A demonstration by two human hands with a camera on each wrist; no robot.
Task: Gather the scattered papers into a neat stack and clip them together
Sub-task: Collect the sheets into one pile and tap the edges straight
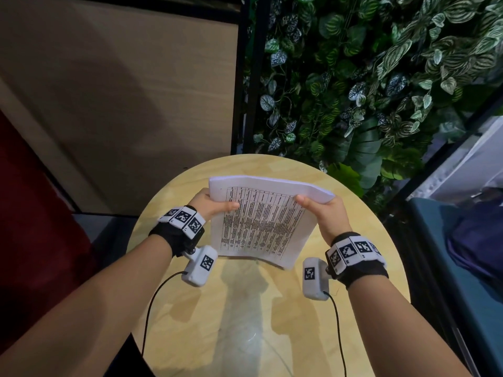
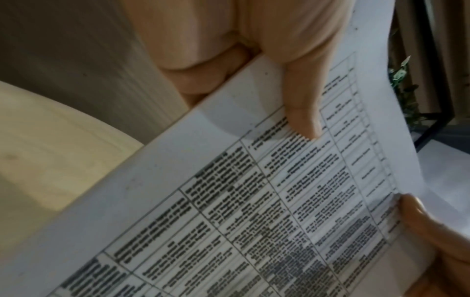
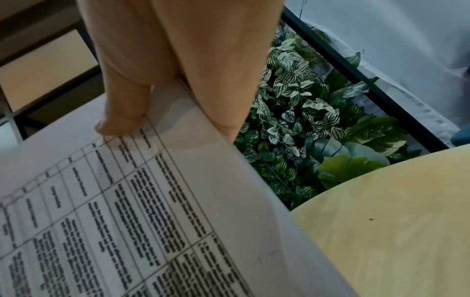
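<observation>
1. far left there is one dark red surface (image 1: 32, 213), with a tan wall panel (image 1: 122, 91) above it.
2. my left hand (image 1: 211, 204) is one of two hands on the job; its grip pinches the left edge of the paper stack (image 1: 261, 224), thumb lying flat on the printed top sheet and the other fingers tucked behind. the left wrist view shows that thumb (image 2: 304, 112) pressed on the table of text.
3. one band of black-and-white marker tags (image 1: 185, 220) wraps my left wrist, and one white camera block (image 1: 201, 265) hangs under it with one black cable trailing off.
4. the paper stack is one gathered bundle, held up above the round wooden tabletop (image 1: 245, 308), its lower edge low over the wood; i cannot tell whether it touches. the top edge curls back away from me. i cannot count the sheets.
5. my right hand (image 1: 325, 210) pinches the stack's right edge the same way, thumb on top, fingers behind; the right wrist view shows the thumb (image 3: 124, 112) on the page.
6. a second marker band (image 1: 353, 253) and second camera block (image 1: 314, 278) sit at my right wrist.
7. behind the tabletop stands one wall of green leaves (image 1: 367, 77) in a black frame (image 1: 254, 77).
8. at far right there is one blue seat (image 1: 462, 268) with one dark bundle (image 1: 479, 235) on it.
</observation>
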